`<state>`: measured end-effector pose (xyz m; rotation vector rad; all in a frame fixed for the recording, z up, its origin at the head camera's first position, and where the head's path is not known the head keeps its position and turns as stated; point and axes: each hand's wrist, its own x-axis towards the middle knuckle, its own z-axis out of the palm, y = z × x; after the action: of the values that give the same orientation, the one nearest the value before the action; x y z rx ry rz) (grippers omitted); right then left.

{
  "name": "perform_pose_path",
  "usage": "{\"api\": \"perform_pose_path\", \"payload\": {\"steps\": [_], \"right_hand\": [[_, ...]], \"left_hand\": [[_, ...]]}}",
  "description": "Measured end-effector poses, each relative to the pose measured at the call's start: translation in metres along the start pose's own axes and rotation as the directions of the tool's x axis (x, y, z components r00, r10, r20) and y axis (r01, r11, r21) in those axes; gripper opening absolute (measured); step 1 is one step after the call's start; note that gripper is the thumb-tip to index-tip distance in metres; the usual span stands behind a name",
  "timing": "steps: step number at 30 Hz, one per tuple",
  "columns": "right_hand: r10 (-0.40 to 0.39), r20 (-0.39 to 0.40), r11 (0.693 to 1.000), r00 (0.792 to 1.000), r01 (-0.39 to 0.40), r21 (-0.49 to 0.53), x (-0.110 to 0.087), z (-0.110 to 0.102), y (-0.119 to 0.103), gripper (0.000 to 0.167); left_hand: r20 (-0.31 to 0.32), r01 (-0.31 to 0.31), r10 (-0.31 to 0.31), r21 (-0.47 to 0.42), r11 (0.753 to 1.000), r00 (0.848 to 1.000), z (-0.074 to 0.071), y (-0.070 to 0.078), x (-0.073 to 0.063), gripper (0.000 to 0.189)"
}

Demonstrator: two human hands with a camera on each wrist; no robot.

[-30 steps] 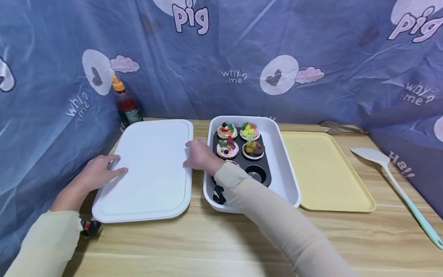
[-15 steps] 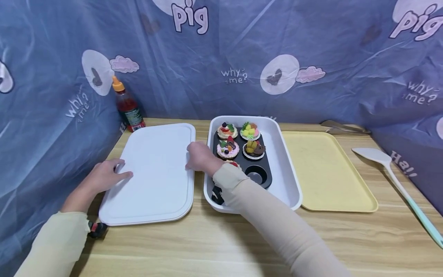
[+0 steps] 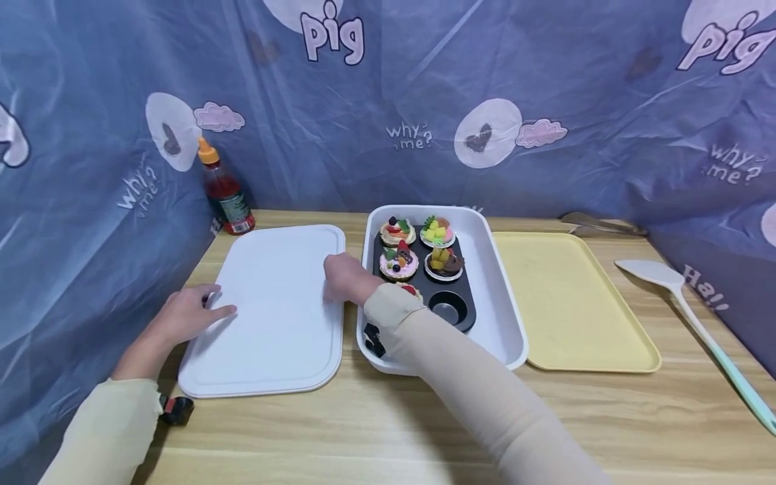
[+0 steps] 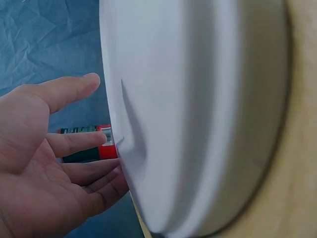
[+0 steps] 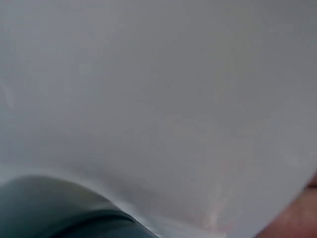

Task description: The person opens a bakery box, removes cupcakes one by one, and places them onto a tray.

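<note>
A flat white rectangular lid (image 3: 275, 316) with rounded corners lies at the left of the table; its stepped rim shows in the left wrist view. My left hand (image 3: 184, 315) is at its left edge, fingers spread. In the left wrist view the left fingers (image 4: 74, 144) are nearly straight, some fingertips right at the rim. My right hand (image 3: 347, 277) is at the opposite edge, knuckles up and fingertips hidden in the head view. A blurred pale surface (image 5: 148, 99) fills most of the right wrist view. I cannot tell whether the right fingers grip the lid.
Right of the lid, a deep white tray (image 3: 494, 323) holds a dark muffin tin (image 3: 465, 286) with several decorated tarts (image 3: 398, 261). Farther right lie a yellow tray (image 3: 558, 303) and a white-and-green spatula (image 3: 697, 316). A red sauce bottle (image 3: 227, 195) stands back left.
The lid has shifted right and toward me, leaving the sauce bottle's base in view. My left hand has moved right with it; the right hand has moved slightly toward me.
</note>
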<state>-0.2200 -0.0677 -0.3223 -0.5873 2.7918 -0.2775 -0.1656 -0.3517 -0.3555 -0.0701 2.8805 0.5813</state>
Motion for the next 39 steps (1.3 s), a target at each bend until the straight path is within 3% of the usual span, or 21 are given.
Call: {"api": "perform_pose_path", "payload": {"steps": [4, 9, 17, 24, 32, 35, 39], "right_hand": [[0.009, 0.033, 1.0, 0.999, -0.009, 0.002, 0.0, 0.001, 0.002, 0.033], [0.011, 0.019, 0.996, 1.0, -0.013, 0.086, -0.003, -0.002, 0.007, 0.037], [-0.075, -0.041, 0.972, 0.996, 0.082, 0.219, -0.01, -0.009, 0.019, 0.072], [-0.12, -0.106, 0.935, 0.987, 0.148, 0.323, -0.02, -0.026, 0.035, 0.071], [-0.044, -0.241, 0.881, 0.97, 0.151, 0.447, -0.031, -0.045, 0.067, 0.063], [-0.003, -0.281, 0.858, 0.96, 0.147, 0.492, -0.034, -0.049, 0.082, 0.064], [0.037, -0.309, 0.839, 0.95, 0.138, 0.526, -0.036, -0.05, 0.1, 0.066]], "left_hand": [[-0.017, -0.008, 0.008, 0.003, 1.0, 1.0, 0.003, 0.001, -0.001, 0.079], [-0.047, -0.017, 0.016, -0.001, 1.0, 0.999, 0.004, 0.0, -0.005, 0.077], [-0.06, -0.027, 0.023, -0.054, 0.998, 0.998, -0.003, 0.001, -0.006, 0.076], [-0.088, -0.046, 0.038, -0.084, 0.995, 0.995, -0.007, 0.012, -0.003, 0.069], [-0.116, -0.151, 0.135, -0.15, 0.977, 0.984, -0.004, 0.047, 0.003, 0.062], [-0.12, -0.199, 0.179, -0.185, 0.962, 0.976, 0.001, 0.068, 0.006, 0.059], [-0.164, -0.281, 0.247, -0.236, 0.93, 0.955, 0.01, 0.099, 0.012, 0.053]]}}
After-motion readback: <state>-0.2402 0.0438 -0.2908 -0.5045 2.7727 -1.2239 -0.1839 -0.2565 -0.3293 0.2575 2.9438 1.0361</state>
